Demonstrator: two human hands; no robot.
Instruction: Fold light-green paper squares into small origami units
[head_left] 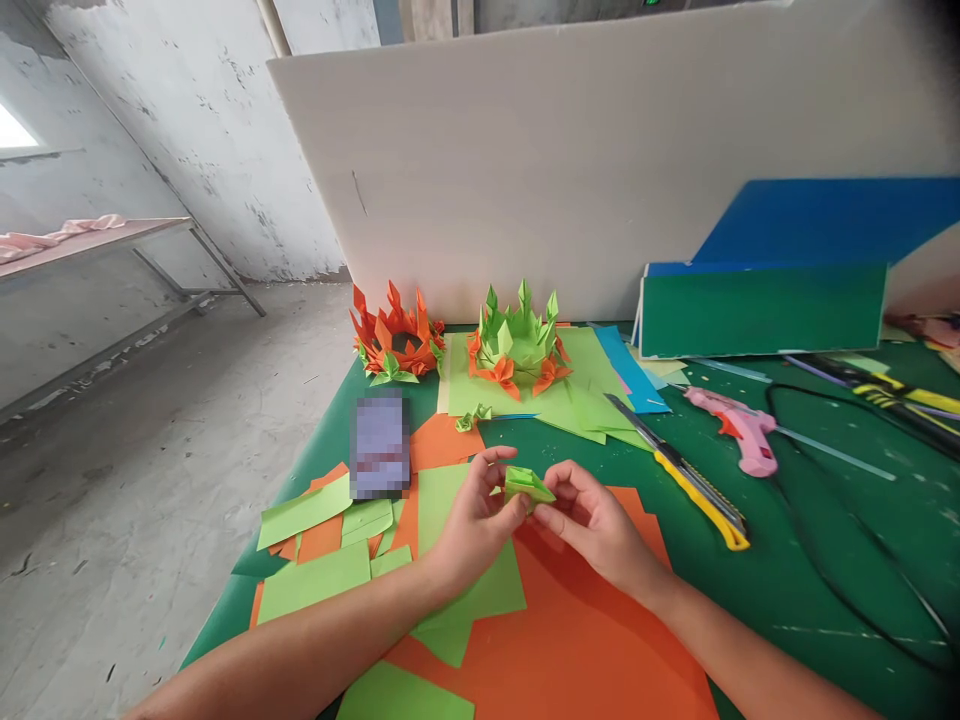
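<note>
Where the paper scraps lay: between eight and nine o'clock from the folded green paper, green over orange on the table.
Phone: it lay between nine and ten o'clock, its screen blurred out.
Orange crown: it stood between ten and eleven o'clock, beyond the phone.
Green paper flowers: small and crumpled, they lay nearer, also between ten and eleven.
Left hand: it came in from nine o'clock, pinching the blunt end of the folded green paper, thumb on the near side and fingers curled beyond.
Green crown: it stood at twelve o'clock, trimmed with orange flowers.
Folded green paper: it was up between the two hands, above the orange sheet; its long axis ran from nearly ten to nearly four o'clock, the point towards the right hand, while the left hand covered more of it.
Right hand: thumb and fingers bent around the pointed end; whether they gripped it, I could not tell.
Knife: it lay at three o'clock, blade towards eleven.
Glue gun: pink, it lay between two and three, past the knife.
</note>
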